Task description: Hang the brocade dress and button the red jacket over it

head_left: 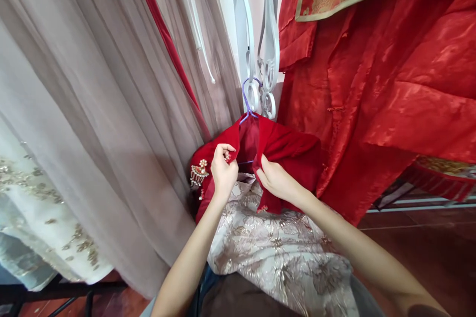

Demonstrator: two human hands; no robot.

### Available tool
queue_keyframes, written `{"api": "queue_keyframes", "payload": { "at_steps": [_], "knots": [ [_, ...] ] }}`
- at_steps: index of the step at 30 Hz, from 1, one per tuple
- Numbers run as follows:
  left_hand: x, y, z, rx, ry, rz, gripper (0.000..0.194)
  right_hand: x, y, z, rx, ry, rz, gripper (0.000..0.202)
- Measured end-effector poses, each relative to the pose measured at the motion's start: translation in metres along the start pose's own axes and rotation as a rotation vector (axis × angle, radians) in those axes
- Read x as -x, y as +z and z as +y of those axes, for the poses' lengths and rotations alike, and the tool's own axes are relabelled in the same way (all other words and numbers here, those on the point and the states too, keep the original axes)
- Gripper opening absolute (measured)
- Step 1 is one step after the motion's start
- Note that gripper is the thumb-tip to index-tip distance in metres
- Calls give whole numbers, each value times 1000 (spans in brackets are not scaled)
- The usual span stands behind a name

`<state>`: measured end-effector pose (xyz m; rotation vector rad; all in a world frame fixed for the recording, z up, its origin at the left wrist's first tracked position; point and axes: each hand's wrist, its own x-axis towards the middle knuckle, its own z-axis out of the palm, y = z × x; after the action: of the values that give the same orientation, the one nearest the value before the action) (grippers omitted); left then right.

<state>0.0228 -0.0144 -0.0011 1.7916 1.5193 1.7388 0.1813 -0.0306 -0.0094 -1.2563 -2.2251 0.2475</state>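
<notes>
Curtain [122,89] beside red garment [292,146], hanger [249,112] half-hidden

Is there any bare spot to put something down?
Bare floor shows at lower right, under the red satin cloth and beyond the right forearm. It's crowded in the middle: left hand and right hand hold the red jacket by its edges, grey fabric left, pale patterned cloth below.

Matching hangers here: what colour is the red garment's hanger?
The hanger is purple; see the head view.
</notes>
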Motion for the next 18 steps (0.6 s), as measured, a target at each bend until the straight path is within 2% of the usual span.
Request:
{"api": "queue_keyframes", "payload": {
  "at_steps": [5, 7, 10, 13, 15, 18],
  "knots": [
    [10, -11, 14, 122, -2, -72, 6, 7, -2, -6, -93, -33, -25, 21],
    [15, -14, 10, 143, 11, -114, 6, 8, 0, -5, -130, -43, -9, 22],
    [22, -9, -8, 119, 27, -131, 8, 10, 4, -3, -170, -21, -27, 24],
    [29, 1, -26, -26, 81, -85, 18, 10, 10, -2, -114, 58, -79, 25],
    [30, 3, -31, -184, 137, -64, 30, 9, 11, 0, -42, 86, -89, 23],
    [27, -9, -31, -397, 164, 33, 36, 9, 7, 7, 32, 76, -6, 16]
  ]
}}
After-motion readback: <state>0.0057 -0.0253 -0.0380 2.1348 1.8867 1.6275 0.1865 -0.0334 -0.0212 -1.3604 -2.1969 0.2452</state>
